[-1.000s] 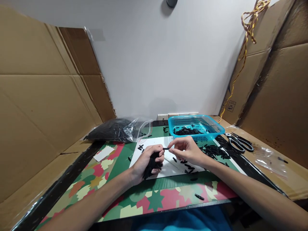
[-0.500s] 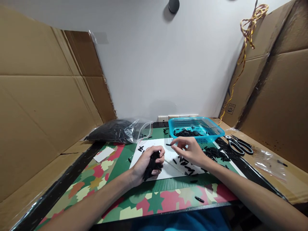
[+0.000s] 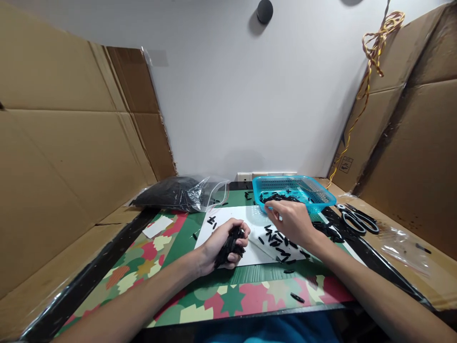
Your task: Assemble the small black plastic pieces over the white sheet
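On the counter (image 3: 250, 290), black sticks (image 3: 230, 245) are clamped in the left hand (image 3: 223, 243); the right hand's (image 3: 291, 221) pinched fingers (image 3: 271, 206) reach the blue basket's (image 3: 321, 193) rim, their hold unclear.

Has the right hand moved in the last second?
Yes. The right hand went from beside the left hand up to the turquoise plastic basket.

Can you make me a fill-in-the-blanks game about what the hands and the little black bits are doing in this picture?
1. The left hand grips a bunch of small ____ pieces.
2. The right hand reaches to the near rim of the ____ basket.
3. The scissors lie to the ____ of the basket.
4. The white sheet lies on the ____ mat.

Missing words: black; blue; right; patterned
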### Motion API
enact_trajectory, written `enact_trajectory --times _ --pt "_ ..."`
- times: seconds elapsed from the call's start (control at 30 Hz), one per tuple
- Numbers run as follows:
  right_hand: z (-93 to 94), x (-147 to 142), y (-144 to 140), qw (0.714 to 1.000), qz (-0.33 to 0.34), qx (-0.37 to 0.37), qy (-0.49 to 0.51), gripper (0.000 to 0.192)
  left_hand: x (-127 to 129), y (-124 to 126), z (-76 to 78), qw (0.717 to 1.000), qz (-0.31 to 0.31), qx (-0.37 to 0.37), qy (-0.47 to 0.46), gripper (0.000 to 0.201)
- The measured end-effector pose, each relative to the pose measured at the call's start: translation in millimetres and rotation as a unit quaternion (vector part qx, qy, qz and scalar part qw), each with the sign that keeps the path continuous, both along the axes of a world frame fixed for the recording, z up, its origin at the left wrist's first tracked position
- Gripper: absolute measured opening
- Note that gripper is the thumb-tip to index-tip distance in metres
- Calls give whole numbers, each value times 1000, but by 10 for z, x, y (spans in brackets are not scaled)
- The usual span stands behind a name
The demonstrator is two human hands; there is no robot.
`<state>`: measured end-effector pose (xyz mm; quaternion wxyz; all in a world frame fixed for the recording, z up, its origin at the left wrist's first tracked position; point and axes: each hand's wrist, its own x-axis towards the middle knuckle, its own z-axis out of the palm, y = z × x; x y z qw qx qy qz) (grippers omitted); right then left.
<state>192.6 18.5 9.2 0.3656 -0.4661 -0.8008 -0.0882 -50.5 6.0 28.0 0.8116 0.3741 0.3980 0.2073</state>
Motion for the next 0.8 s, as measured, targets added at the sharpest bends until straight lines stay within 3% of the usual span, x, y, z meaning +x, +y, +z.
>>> enact_trajectory --times 0.1,0.2,0.4,0.5,0.63,0.8 --pt "-36 -163 -112 981 181 -65 28 25 13 -14 -16 999 -19 -20 21 44" --pt "-63 -305 -153 954 266 -117 78 26 20 -25 -36 998 -14 -43 31 60" --pt "-46 -419 -82 936 275 -155 157 22 57 63 -43 998 -7 -55 22 70" --pt "-77 -438 -85 926 264 -167 209 18 100 122 -53 997 -34 -54 52 74" --pt "-139 -430 -154 902 263 -219 262 17 156 101 -78 996 -29 -61 64 72" --pt "-99 -375 -247 894 261 -215 295 18 216 106 -13 999 -24 -17 45 67"
